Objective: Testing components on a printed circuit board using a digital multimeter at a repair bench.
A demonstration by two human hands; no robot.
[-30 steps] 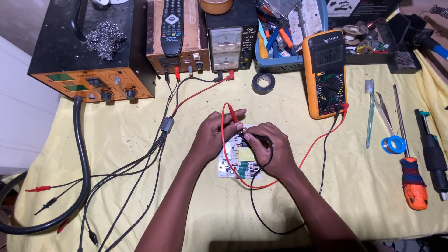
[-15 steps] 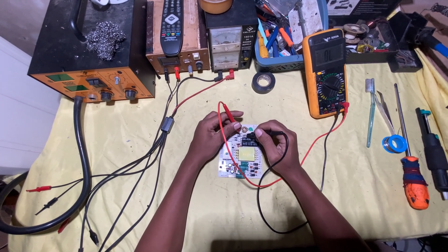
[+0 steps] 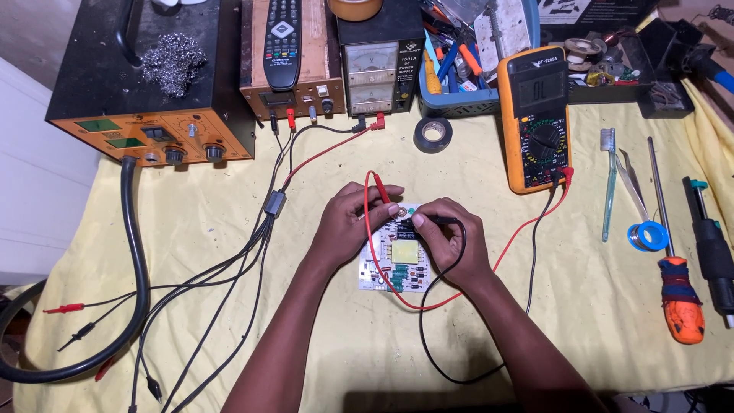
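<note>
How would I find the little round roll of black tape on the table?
Start at the yellow cloth covering the table, then find the orange meter standing near the back. Just to its left, in front of the blue basket of tools, lies the black tape. It is the only black ring lying flat there.

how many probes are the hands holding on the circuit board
2. A red probe in the left hand, a black probe in the right hand, both over the white circuit board; tips partly hidden.

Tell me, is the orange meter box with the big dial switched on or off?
On. The orange multimeter's grey screen shows dark digits, and its red and black leads are plugged in.
</note>
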